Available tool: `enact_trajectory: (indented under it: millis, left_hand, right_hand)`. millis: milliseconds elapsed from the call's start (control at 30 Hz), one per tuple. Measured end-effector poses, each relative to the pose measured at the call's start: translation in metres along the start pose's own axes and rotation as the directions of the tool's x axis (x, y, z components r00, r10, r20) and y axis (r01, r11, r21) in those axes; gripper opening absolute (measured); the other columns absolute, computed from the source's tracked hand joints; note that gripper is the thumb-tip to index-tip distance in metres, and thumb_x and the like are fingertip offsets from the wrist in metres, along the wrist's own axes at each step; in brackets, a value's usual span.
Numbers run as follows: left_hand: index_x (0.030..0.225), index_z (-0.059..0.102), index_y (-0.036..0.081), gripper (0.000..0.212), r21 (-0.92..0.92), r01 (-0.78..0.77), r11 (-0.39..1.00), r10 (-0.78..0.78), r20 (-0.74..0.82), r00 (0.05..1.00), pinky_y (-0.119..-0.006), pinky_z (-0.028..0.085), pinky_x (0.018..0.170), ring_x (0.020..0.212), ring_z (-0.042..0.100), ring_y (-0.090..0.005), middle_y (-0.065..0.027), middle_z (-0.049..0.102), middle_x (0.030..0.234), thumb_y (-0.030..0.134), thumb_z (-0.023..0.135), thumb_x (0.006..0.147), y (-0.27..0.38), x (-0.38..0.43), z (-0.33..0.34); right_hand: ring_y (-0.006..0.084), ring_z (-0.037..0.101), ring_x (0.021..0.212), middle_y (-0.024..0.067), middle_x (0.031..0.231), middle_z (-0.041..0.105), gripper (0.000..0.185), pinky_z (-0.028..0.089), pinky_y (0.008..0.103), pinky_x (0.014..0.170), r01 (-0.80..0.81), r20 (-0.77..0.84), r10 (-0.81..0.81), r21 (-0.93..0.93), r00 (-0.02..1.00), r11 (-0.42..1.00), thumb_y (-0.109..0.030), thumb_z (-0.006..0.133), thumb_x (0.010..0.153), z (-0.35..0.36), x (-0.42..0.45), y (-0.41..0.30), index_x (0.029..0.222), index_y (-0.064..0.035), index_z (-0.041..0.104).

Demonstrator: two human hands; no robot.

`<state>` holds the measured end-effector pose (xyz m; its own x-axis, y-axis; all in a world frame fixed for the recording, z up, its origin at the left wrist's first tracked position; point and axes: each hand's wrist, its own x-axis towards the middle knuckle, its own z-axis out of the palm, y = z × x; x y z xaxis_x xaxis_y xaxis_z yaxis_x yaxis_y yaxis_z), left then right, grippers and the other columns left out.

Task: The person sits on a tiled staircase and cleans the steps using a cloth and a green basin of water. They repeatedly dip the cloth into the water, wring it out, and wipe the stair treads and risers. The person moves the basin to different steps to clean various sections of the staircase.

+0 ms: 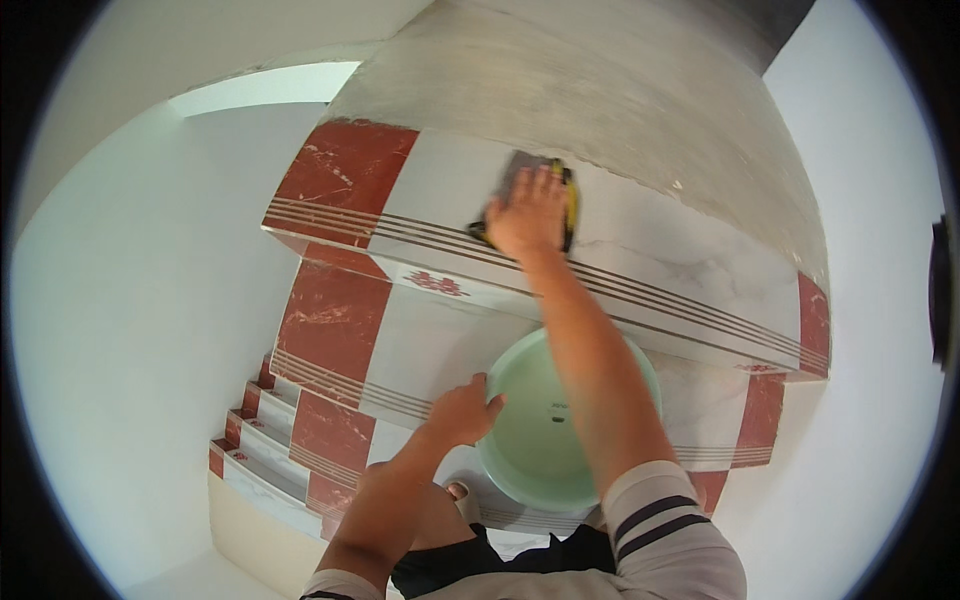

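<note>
My right hand (pixel 529 214) lies flat, fingers spread, on a dark grey cloth with yellow and black edges (pixel 573 202), pressing it against the white marbled tread of a tiled stair (pixel 645 225). Part of the cloth is hidden under the palm. On the step below stands a pale green plastic basin (pixel 532 450), which seems to contain some liquid. My left hand (pixel 466 411) is at the basin's left rim, thumb and index finger apart; whether it grips the rim is hard to tell.
A rough plastered concrete surface (pixel 600 90) rises beyond the upper tread. Red tiles (pixel 341 169) border the stair's ends. More steps (pixel 262 457) descend at the lower left. White walls stand at left and right. My sandalled foot (pixel 461 496) is beside the basin.
</note>
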<state>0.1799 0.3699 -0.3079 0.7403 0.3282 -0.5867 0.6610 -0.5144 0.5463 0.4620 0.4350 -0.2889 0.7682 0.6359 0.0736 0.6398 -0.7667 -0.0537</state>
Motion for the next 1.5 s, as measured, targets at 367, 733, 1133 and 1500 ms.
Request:
enact_trajectory:
  millis: [367, 733, 1133, 1500]
  left_hand:
    - [0.134, 0.059, -0.001, 0.033, 0.11, -0.599, 0.794, 0.332, -0.902, 0.275, -0.051, 0.042, 0.113, 0.129, 0.056, -0.0408, -0.0219, 0.06, 0.138, 0.01, 0.059, 0.103, 0.043, 0.025, -0.076]
    - [0.164, 0.027, -0.004, 0.072, 0.519, -0.414, 0.748, 0.637, -0.384, 0.669, -0.053, 0.018, 0.13, 0.16, 0.024, -0.0392, -0.0237, 0.028, 0.171, 0.042, 0.043, 0.11, 0.111, 0.201, -0.122]
    - [0.168, 0.032, 0.022, 0.084, 0.193, 0.449, 0.872, -0.118, -0.809, 0.576, -0.064, 0.008, 0.128, 0.163, 0.01, -0.0391, -0.0208, 0.014, 0.176, 0.074, 0.034, 0.103, -0.109, 0.168, -0.306]
    - [0.161, 0.042, 0.008, 0.077, 0.434, -0.044, 0.9, 0.381, -0.734, 0.563, -0.063, 0.02, 0.126, 0.157, 0.027, -0.0459, -0.029, 0.031, 0.168, 0.058, 0.046, 0.104, 0.087, 0.143, -0.069]
  right_hand:
    - [0.0378, 0.027, 0.159, 0.0232, 0.171, 0.029, 0.064, 0.019, 0.0521, 0.13, 0.251, -0.084, -0.237, 0.241, 0.968, 0.937, -0.032, 0.046, 0.108, 0.008, -0.062, 0.004, 0.164, -0.0028, 0.035]
    - [0.0405, 0.062, 0.126, 0.0197, 0.135, 0.065, 0.034, 0.05, 0.0484, 0.106, 0.123, -0.362, 0.125, 0.588, 0.924, 0.799, -0.008, 0.057, 0.101, -0.05, -0.185, 0.097, 0.135, -0.0065, 0.061]
    - [0.0372, 0.068, 0.111, 0.015, 0.118, 0.072, 0.021, 0.056, 0.0457, 0.097, 0.306, -0.15, -0.328, 0.81, 0.933, 0.501, -0.003, 0.065, 0.095, -0.039, -0.246, -0.007, 0.116, -0.0043, 0.067]
    - [0.0409, 0.064, 0.122, 0.0199, 0.131, 0.068, 0.033, 0.051, 0.0502, 0.105, 0.217, -0.376, 0.116, 0.73, 0.919, 0.648, -0.011, 0.062, 0.1, -0.063, -0.196, 0.031, 0.132, -0.0013, 0.063]
